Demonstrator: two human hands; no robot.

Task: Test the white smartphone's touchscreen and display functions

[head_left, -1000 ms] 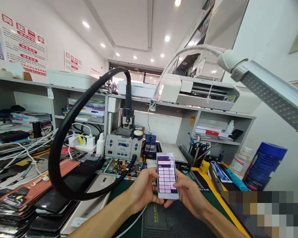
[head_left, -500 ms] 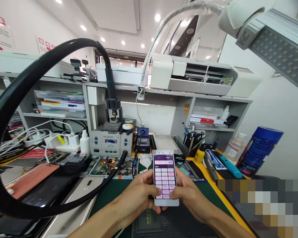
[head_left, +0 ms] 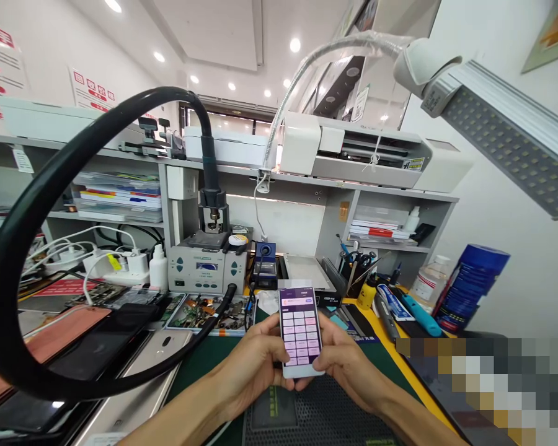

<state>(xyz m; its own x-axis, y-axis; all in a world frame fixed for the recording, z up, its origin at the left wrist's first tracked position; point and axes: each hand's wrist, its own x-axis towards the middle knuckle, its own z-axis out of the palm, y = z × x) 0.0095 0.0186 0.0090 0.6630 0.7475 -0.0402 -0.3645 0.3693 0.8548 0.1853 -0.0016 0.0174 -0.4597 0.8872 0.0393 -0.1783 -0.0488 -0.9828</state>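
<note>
A white smartphone (head_left: 301,328) is held upright between my two hands, its screen lit with rows of pale tiles on purple. My left hand (head_left: 260,356) wraps round its left edge, thumb at the lower left of the screen. On the other edge my right hand (head_left: 341,353) grips it, thumb by the lower right corner. The fingers behind the phone are partly hidden. Below the hands lies a dark perforated mat (head_left: 328,412) on a green work surface (head_left: 204,365).
A thick black hose (head_left: 9,297) loops across the left, joined to a soldering station (head_left: 208,271). Several phones (head_left: 134,378) lie at left. A tray of circuit parts (head_left: 204,311) stands behind my hands. Right are a tool holder (head_left: 360,266), blue can (head_left: 469,288) and overhead lamp (head_left: 506,130).
The view has shifted a little, with the lamp and right-hand items now further left in the picture. The phone appears slightly further left and more tilted, still in both hands.
</note>
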